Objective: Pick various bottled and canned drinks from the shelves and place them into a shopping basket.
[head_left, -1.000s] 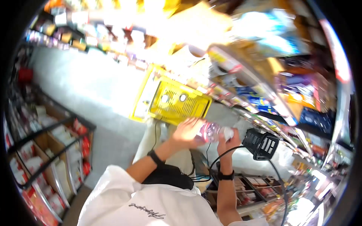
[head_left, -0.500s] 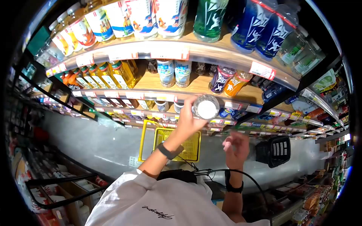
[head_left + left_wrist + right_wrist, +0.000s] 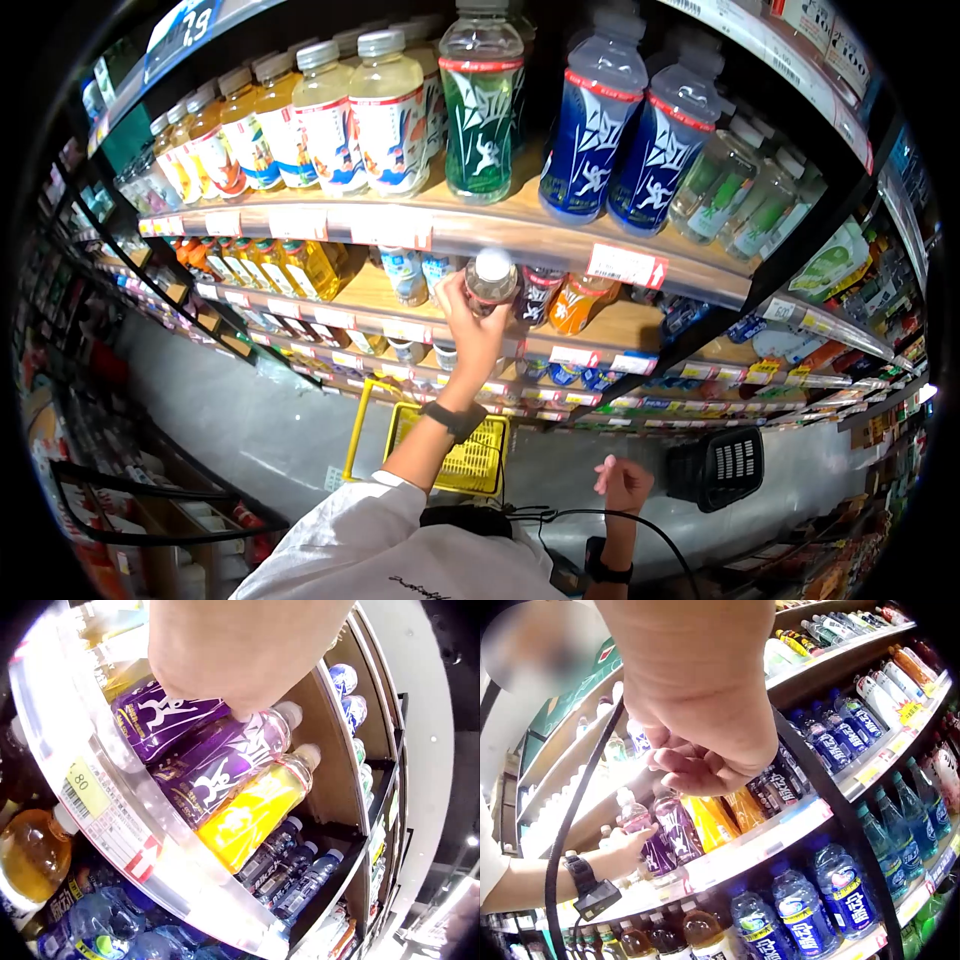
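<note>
My left hand (image 3: 470,320) grips a purple-labelled drink bottle (image 3: 491,283) with a pale cap, at the second shelf down. In the right wrist view, the same hand (image 3: 632,846) wraps around the bottle (image 3: 658,855), which stands at the shelf front beside another purple bottle (image 3: 677,829). The left wrist view shows the held bottle (image 3: 146,724) partly hidden by the hand, left of its purple twin (image 3: 217,769) and an orange bottle (image 3: 255,814). My right hand (image 3: 627,484) hangs before the shelves with fingers loosely curled, holding nothing.
A yellow basket (image 3: 470,455) stands on the floor below my left arm, and a black basket (image 3: 715,470) to the right. Larger green (image 3: 482,120) and blue (image 3: 595,120) bottles line the upper shelf (image 3: 520,225). A black cable (image 3: 640,518) runs past my right arm.
First both hands were at the bottle, then the right hand came off it and lowered. The left hand has carried the bottle to the shelf. The view has swung round to face the shelves.
</note>
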Demonstrator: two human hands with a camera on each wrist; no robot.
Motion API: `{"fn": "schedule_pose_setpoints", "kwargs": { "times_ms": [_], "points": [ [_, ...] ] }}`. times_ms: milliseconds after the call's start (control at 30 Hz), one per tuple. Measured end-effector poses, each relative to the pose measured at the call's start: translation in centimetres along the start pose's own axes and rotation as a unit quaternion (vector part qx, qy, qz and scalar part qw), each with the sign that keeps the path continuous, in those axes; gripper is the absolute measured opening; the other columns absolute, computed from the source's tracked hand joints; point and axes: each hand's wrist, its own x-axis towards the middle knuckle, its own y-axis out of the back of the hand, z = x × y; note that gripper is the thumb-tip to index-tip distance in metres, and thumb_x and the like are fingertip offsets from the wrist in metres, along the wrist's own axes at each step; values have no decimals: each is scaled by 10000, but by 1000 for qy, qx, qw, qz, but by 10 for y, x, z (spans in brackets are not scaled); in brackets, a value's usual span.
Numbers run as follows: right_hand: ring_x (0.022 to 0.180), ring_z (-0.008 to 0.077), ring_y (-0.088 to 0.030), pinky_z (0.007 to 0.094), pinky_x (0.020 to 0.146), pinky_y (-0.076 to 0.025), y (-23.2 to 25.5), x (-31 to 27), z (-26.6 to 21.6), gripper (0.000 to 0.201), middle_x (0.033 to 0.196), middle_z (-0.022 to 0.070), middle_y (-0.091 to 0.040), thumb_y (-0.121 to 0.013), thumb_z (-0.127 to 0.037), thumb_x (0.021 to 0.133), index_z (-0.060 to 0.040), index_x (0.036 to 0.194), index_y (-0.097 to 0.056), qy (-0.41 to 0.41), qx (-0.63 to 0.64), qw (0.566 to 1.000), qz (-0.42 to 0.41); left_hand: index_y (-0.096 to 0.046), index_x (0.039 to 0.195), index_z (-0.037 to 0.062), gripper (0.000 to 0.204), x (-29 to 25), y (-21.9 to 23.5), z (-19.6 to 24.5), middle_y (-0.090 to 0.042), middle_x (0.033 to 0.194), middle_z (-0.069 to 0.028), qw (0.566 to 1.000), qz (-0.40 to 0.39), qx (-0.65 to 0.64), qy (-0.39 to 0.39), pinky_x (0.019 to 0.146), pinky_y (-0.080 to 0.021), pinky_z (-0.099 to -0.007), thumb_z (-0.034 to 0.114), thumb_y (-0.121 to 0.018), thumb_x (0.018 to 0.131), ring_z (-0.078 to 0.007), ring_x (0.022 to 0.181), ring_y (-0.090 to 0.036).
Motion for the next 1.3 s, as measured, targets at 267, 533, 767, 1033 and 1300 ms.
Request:
{"fn": "schedule_pose_setpoints", "kwargs": {
  "times_ms": [267, 533, 767, 1033, 1300],
  "points": [
    [510, 94, -549, 248, 486, -439, 7, 14, 5, 308, 635, 37, -627, -702, -206, 988, 6, 765, -684, -130, -27, 990, 56, -499, 1213, -58, 615, 14, -6, 14, -505, 1185, -230, 989, -6, 145, -12, 968, -451, -475, 102, -860, 742, -444, 1125, -531],
    [544, 73, -579, 228, 494, -426, -6, 22, 14, 304, 672, 21, -652, -736, -254, 976, -15, 792, -701, -169, -62, 983, 29, -460, 1241, -54, 580, 14, 4, 18, -474, 1218, -248, 982, -75, 172, -20, 963, -450, -500, 79, -802, 791, -482, 1148, -510],
    [543, 71, -542, 224, 530, -438, -15, 20, 24, 323, 657, 9, -588, -729, -249, 974, -17, 761, -657, -179, -24, 983, 28, -438, 1317, -66, 565, 12, 11, 16, -474, 1268, -287, 975, -94, 198, -44, 970, -460, -513, 81, -738, 862, -511, 1172, -502],
    [514, 67, -492, 245, 481, -344, -29, 3, 35, 302, 590, -6, -539, -684, -185, 1006, -27, 750, -655, -172, -52, 983, 19, -464, 1430, -24, 570, 1, 39, -6, -566, 1322, -246, 984, -122, 123, -31, 977, -508, -445, 15, -693, 910, -440, 1175, -593],
    [558, 98, -521, 258, 521, -395, -77, -11, 63, 198, 661, 13, -571, -647, -140, 1016, -31, 850, -648, -195, -100, 971, -98, -629, 1224, 6, 343, -40, 146, -36, -647, 1221, -176, 988, -144, 51, 35, 932, -539, -406, 15, -699, 888, -379, 1109, -650]
  ]
}}
